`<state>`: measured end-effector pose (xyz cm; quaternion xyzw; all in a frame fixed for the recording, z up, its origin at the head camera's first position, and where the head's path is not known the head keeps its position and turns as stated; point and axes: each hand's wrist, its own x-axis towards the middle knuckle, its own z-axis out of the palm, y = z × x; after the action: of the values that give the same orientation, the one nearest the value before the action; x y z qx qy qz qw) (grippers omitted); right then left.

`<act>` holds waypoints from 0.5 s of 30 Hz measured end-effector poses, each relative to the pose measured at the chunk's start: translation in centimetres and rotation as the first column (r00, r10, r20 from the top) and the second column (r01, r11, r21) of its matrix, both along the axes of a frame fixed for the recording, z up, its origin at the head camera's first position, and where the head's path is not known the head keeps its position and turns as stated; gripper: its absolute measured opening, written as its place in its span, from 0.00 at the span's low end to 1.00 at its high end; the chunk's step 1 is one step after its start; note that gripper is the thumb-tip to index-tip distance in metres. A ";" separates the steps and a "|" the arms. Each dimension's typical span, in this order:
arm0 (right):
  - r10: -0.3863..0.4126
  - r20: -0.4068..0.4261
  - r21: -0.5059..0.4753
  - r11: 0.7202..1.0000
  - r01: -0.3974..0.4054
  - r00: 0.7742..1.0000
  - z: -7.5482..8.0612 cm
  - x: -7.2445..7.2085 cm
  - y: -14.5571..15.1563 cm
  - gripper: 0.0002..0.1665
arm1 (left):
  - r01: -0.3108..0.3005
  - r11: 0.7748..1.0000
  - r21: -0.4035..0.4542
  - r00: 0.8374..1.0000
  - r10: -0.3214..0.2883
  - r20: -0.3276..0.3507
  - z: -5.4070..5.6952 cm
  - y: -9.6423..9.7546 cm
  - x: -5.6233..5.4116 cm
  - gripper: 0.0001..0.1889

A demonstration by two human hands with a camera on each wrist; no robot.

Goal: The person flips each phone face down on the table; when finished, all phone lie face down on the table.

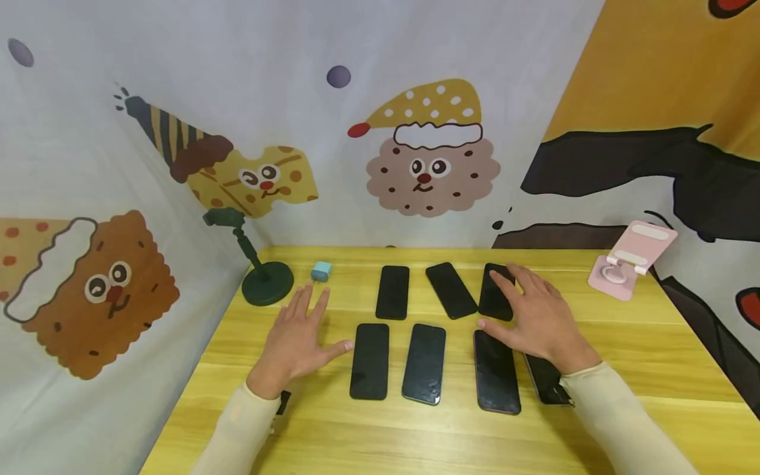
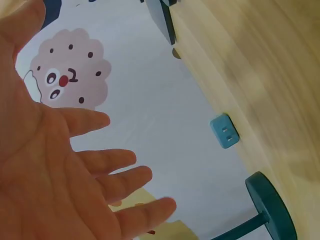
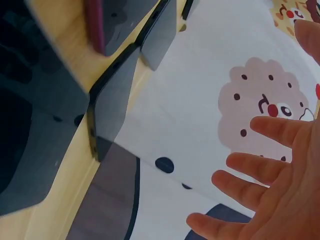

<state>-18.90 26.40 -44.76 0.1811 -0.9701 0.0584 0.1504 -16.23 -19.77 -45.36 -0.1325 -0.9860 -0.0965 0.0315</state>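
Note:
My left hand (image 1: 297,340) is held over the left part of the table with its fingers spread. Its thumb tip is close to a black smartphone (image 1: 369,363) in the front row. Fingers straight and apart, my right hand (image 1: 545,323) is over the right-hand phones. It partly covers a back-row phone (image 1: 494,297) and a front-row phone (image 1: 545,381). Just left of it lies a phone with a reddish edge (image 1: 497,373). Other dark phones lie between the hands: one in front (image 1: 424,364), two behind (image 1: 392,293) (image 1: 451,290). Both wrist views show empty palms.
A blue charger plug (image 1: 321,271) sits near the back edge, beyond the left fingertips. Left of it stands a dark green round-based stand (image 1: 267,285). A pink folding phone stand (image 1: 629,264) is at the back right. Patterned cloth (image 1: 285,66) hangs behind the wooden table (image 1: 380,435).

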 end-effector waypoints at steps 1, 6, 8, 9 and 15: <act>0.006 0.003 -0.009 1.000 -0.006 1.000 -0.1 0.0 -0.2 0.59 | 0.003 1.000 0.015 1.000 -0.003 0.001 -0.1 0.0 0.0 0.61; 0.047 0.033 -0.065 0.997 -0.045 0.998 -0.2 0.1 -1.5 0.55 | 0.015 0.995 0.095 1.000 -0.017 0.019 -0.5 0.0 0.2 0.60; 0.076 0.048 -0.092 0.993 -0.072 0.996 -0.3 0.0 -2.1 0.53 | 0.011 0.991 0.132 0.999 -0.017 0.044 -0.7 0.2 0.3 0.60; 0.092 0.052 -0.104 0.991 -0.086 0.994 -0.3 -0.1 -2.4 0.52 | 0.007 0.988 0.153 0.998 -0.017 0.061 -0.7 0.3 0.3 0.60; 0.154 0.039 -0.145 0.978 -0.147 0.987 -0.6 -0.5 -4.5 0.47 | 0.000 0.968 0.252 0.990 -0.035 0.134 -1.2 0.7 0.5 0.56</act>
<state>-19.38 21.93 -45.39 0.2414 -0.9505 0.1427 0.1338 -15.69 -19.07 -46.58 -0.1293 -0.9643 -0.2302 -0.0210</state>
